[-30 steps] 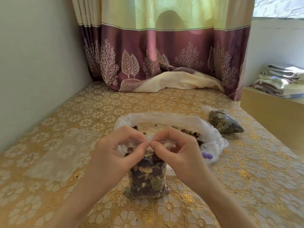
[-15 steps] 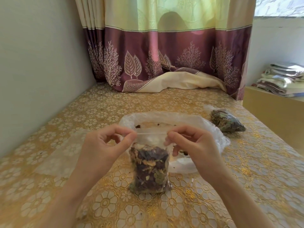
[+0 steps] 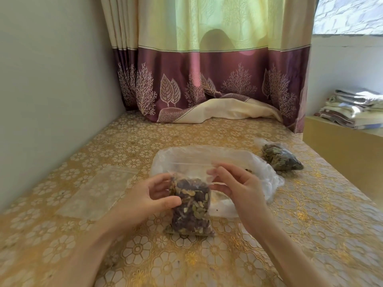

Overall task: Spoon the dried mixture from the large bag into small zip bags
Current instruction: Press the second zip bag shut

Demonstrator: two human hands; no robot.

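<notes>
At frame centre my left hand (image 3: pixel 154 195) grips the filled small zip bag (image 3: pixel 191 206) standing on the tabletop (image 3: pixel 87 162); my right hand (image 3: pixel 238 187) pinches its top, before the large bag (image 3: pixel 207 156).

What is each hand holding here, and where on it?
Left hand grips the filled small zip bag by its left side. Right hand pinches its upper right corner near the zip strip.
</notes>
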